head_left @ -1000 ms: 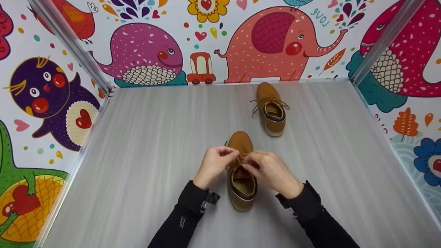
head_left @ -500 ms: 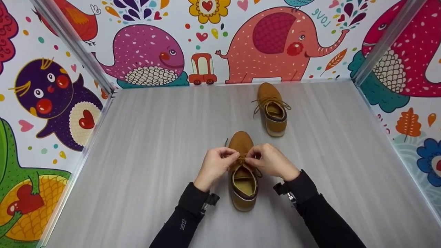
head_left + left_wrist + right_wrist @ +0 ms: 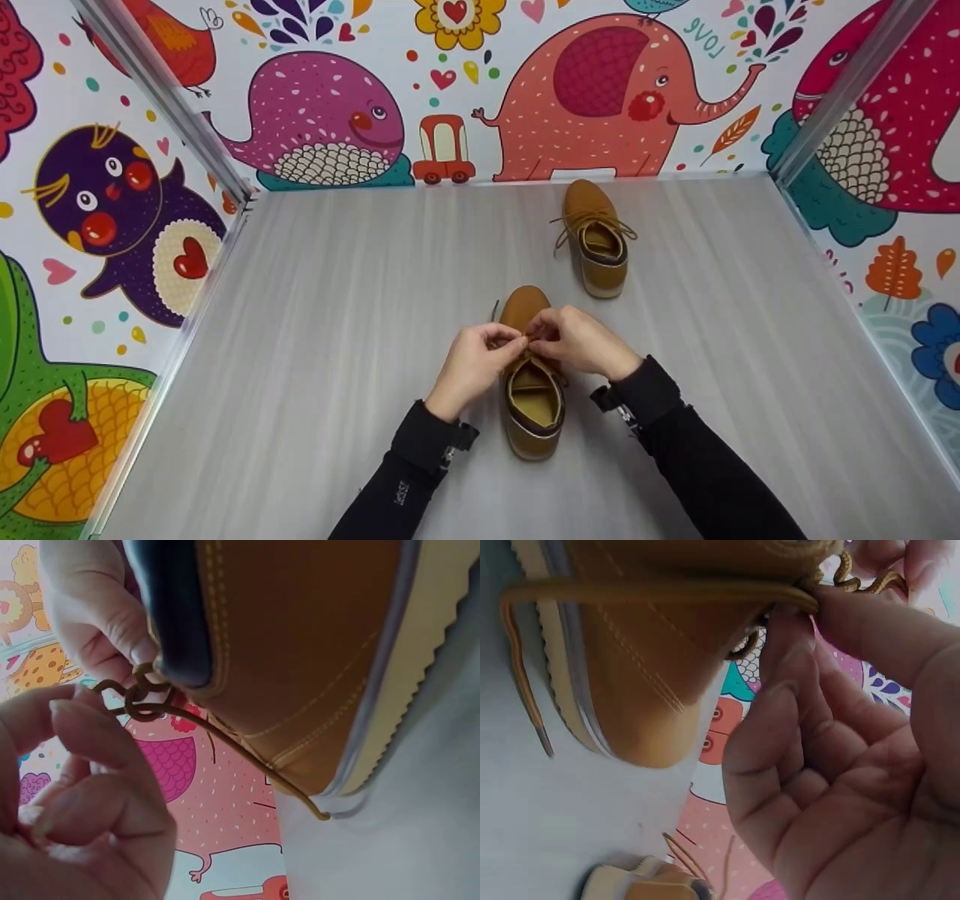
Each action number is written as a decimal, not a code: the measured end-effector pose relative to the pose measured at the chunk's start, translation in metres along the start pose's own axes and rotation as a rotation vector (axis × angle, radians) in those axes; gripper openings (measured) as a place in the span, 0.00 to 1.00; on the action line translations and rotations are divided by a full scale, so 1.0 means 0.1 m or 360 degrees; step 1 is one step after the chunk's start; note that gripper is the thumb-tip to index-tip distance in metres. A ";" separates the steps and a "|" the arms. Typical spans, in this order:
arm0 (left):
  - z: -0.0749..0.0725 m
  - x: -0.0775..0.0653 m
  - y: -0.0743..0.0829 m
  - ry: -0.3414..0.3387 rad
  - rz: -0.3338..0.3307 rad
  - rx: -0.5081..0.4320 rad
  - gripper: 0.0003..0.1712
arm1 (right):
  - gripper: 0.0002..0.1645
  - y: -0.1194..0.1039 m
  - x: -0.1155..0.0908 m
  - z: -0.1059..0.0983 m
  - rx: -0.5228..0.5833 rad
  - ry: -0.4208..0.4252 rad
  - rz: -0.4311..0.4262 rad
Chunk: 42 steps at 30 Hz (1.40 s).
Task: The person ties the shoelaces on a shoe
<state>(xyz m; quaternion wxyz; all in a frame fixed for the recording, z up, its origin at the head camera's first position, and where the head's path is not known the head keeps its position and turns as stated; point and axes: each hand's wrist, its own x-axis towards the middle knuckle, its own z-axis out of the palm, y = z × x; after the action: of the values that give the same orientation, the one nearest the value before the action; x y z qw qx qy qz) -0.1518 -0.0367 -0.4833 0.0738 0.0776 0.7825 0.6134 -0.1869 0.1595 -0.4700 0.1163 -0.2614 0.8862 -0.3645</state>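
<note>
A tan lace-up shoe (image 3: 534, 444) stands on the floor with its toe pointing away from me. Thumb and forefinger of my left hand (image 3: 471, 369) pinch the shoelace above the tongue. From the other side my right hand (image 3: 586, 342) pinches the lace too, its fingertips close beside the left ones. A loose knot (image 3: 141, 706) shows between the hands in the left wrist view, and one lace end hangs down the shoe's side. The right wrist view has another lace end (image 3: 652, 591) running from the right fingertips across the shoe, its tip dangling.
A matching tan shoe (image 3: 589, 196) stands farther back to the right, its laces loose. Panels with cartoon animals (image 3: 322, 105) rise at the back and both sides of the grey floor (image 3: 337, 300).
My right hand has moved up and in toward the left one, turning at the wrist. The left hand stays at the lace with little movement. Neither shoe has shifted visibly.
</note>
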 end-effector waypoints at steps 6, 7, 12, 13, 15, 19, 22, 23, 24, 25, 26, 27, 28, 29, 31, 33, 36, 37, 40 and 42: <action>0.02 -0.04 -0.01 -0.0017 0.0018 0.0016 0.09 | 0.02 -0.04 0.03 -0.02 -0.0293 0.0009 -0.0187; 0.02 -0.05 -0.01 -0.0020 0.0023 0.0025 0.09 | 0.03 -0.04 0.02 -0.02 -0.0334 0.0027 -0.0219; 0.04 -0.12 0.01 -0.0019 0.0097 0.0120 0.08 | 0.05 -0.04 -0.01 0.02 -0.0452 0.0163 -0.0347; 0.06 -0.14 0.01 -0.0019 0.0121 0.0142 0.07 | 0.06 -0.04 -0.02 0.04 -0.0466 0.0209 -0.0360; 0.09 -0.16 0.00 -0.0017 0.0168 0.0186 0.06 | 0.07 -0.02 -0.05 0.08 -0.0495 0.0316 -0.0388; 0.16 -0.20 -0.04 -0.0021 0.0237 0.0254 0.05 | 0.09 0.05 -0.08 0.18 -0.0533 0.0558 -0.0426; 0.20 -0.23 -0.06 -0.0006 0.0265 0.0293 0.05 | 0.10 0.10 -0.10 0.25 -0.0533 0.0701 -0.0446; 0.20 -0.24 -0.07 0.0001 0.0272 0.0304 0.05 | 0.10 0.12 -0.11 0.26 -0.0534 0.0742 -0.0449; 0.21 -0.25 -0.07 0.0011 0.0287 0.0319 0.05 | 0.11 0.13 -0.12 0.28 -0.0536 0.0779 -0.0450; 0.22 -0.26 -0.08 0.0020 0.0295 0.0333 0.05 | 0.10 0.13 -0.13 0.29 -0.0535 0.0809 -0.0451; 0.22 -0.27 -0.08 0.0029 0.0309 0.0354 0.05 | 0.10 0.14 -0.13 0.31 -0.0538 0.0837 -0.0454; 0.22 -0.27 -0.09 0.0037 0.0320 0.0374 0.05 | 0.10 0.15 -0.14 0.32 -0.0543 0.0863 -0.0453; 0.22 -0.28 -0.09 0.0044 0.0330 0.0385 0.05 | 0.09 0.15 -0.14 0.33 -0.0549 0.0884 -0.0455; 0.21 -0.29 -0.10 0.0054 0.0342 0.0396 0.06 | 0.09 0.16 -0.14 0.34 -0.0556 0.0904 -0.0460; 0.20 -0.29 -0.10 0.0110 0.0358 0.0418 0.08 | 0.09 0.17 -0.14 0.36 -0.0574 0.0936 -0.0481; 0.18 -0.28 -0.09 0.0204 0.0366 0.0420 0.11 | 0.10 0.18 -0.15 0.38 -0.0599 0.0965 -0.0515; 0.13 -0.21 -0.05 0.0360 0.0364 0.0427 0.12 | 0.11 0.19 -0.15 0.39 -0.0623 0.0992 -0.0573; 0.11 -0.17 -0.03 0.0392 0.0356 0.0434 0.12 | 0.11 0.20 -0.15 0.39 -0.0628 0.1000 -0.0586; 0.04 -0.04 0.04 0.0358 0.0275 0.0493 0.11 | 0.12 0.21 -0.16 0.41 -0.0631 0.1005 -0.0610; 0.00 0.05 0.07 0.0251 0.0188 0.0555 0.12 | 0.12 0.21 -0.16 0.42 -0.0626 0.1004 -0.0626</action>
<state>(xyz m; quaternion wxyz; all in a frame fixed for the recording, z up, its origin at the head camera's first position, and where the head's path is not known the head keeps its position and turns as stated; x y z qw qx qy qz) -0.1567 -0.0341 -0.4770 -0.0384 0.0868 0.8743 0.4759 -0.1651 0.1568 -0.5143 -0.2847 -0.3183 0.8643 -0.2657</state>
